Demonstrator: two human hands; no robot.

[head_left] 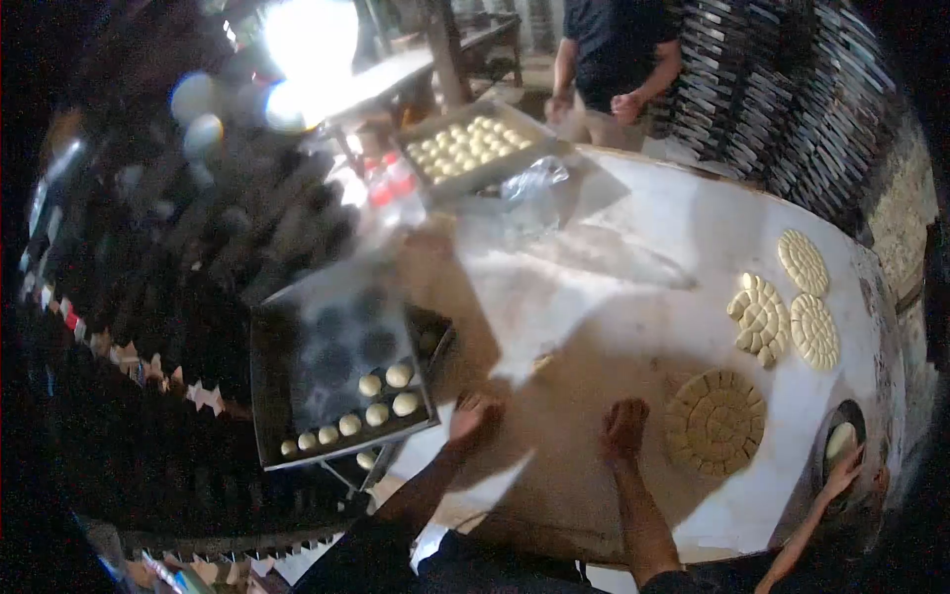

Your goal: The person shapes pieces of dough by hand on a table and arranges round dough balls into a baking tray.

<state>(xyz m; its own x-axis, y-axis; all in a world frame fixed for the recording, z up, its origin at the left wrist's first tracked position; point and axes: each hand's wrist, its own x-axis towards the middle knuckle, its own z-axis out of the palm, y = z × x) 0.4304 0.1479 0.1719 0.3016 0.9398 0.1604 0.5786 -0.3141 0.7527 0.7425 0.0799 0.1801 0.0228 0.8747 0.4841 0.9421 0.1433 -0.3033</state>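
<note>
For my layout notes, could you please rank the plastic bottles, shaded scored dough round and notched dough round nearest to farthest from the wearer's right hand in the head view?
1. Shaded scored dough round: just right of the right hand.
2. Notched dough round: upper right.
3. Plastic bottles: far upper left.

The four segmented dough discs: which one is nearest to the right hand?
The darker, shaded disc, just beside the right hand; the other three lie farther off, brightly lit.
</note>
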